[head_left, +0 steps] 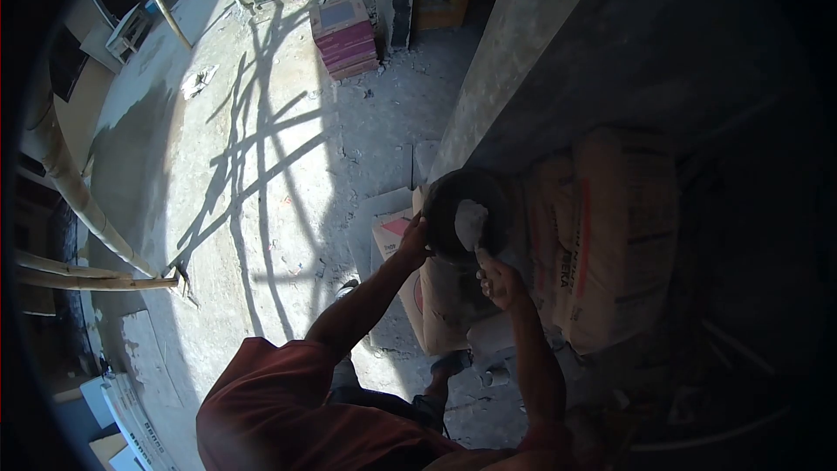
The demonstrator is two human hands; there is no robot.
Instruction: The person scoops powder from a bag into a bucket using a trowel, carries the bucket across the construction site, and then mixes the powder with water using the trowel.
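Observation:
A round black bucket [443, 194] stands in front of me against the cement bags. My left hand [416, 241] is closed on its left rim. In my right hand [499, 283] is the handle of a trowel [472, 225], its blade over the bucket's opening. The blade looks pale grey, as if coated or loaded with powder or mortar. What lies at the bucket's bottom is too dark to make out. Brown paper cement bags [610, 244] are piled right of the bucket, and a printed carton [390, 244] lies under its left side.
A concrete wall edge [514, 44] rises behind the bucket. Stacked boxes [346, 39] sit farther ahead on the dusty floor. Bamboo poles [96, 279] slant in from the left, and their shadows cross the sunlit floor. Long boxes [135, 423] lie at lower left. The right side is very dark.

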